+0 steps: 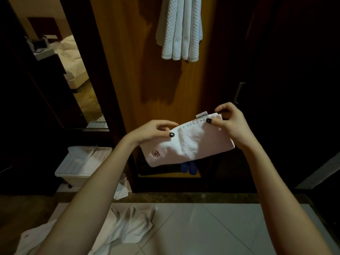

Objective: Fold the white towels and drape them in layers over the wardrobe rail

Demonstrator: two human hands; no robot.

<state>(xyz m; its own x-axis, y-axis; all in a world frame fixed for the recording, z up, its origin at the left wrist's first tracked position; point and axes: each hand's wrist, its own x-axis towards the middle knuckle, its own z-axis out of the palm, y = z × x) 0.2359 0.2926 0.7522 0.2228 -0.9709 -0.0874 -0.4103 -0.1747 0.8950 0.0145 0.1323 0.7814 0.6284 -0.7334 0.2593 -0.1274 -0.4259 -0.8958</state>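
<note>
Two hands are sharing the work. The left hand (156, 130) is pinching the upper left corner of the folded towel (187, 144), thumb on the front and fingers behind. The right hand (228, 120) is pinching the top edge beside the sewn label (201, 115), thumb likewise in front. The towel is hanging in the air between them, its right end tilting higher, in front of the wardrobe panel (128, 70) and well below the waffle towels (179, 28) already draped at the top of the view. The rail itself is lying out of sight.

This is looking like the squaring-up of a fold before draping. To do it well, each pinch should be catching every layer, so that nothing is slipping as the towel is going up. The top edges should be lining up flush, the label should be turning inward, and the rumple across the middle is asking for a smoothing pull outward. The embroidered emblem (155, 153) is probably best facing out. More crumpled towels (127, 223) are lying on the floor (211, 227), waiting their turn.
</note>
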